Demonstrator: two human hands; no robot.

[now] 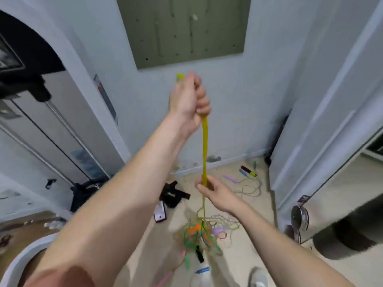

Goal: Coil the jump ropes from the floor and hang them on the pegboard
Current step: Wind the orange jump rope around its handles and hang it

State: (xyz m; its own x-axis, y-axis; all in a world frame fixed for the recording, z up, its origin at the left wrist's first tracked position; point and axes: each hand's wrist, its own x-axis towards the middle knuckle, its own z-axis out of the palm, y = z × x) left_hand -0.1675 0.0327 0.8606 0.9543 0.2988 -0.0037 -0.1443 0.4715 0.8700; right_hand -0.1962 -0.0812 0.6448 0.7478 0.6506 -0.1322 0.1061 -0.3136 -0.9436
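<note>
Pale blue-grey walls close in a narrow corner, with one olive-green pegboard [182, 32] mounted high on the far wall and a beige floor [259, 214] below. Two bare forearms reach forward. One left hand [189, 100] is raised just under the pegboard, fist curled tight around the top of a yellow jump rope [204, 146], with a short loop poking out above the knuckles. One right hand [209, 189] sits lower, its fingers and thumb pinching the same rope, which hangs as a taut vertical bunch between the two hands. Below the right hand the strands trail into one tangled pile of ropes [199, 233] on the floor, in green, orange, pink and lilac. A second loose rope heap [248, 188] lies near the wall, with three handles beside it: one purple handle [230, 178], one blue, one black and yellow. One phone [160, 213] lies on the floor to the left of the pile.
</note>
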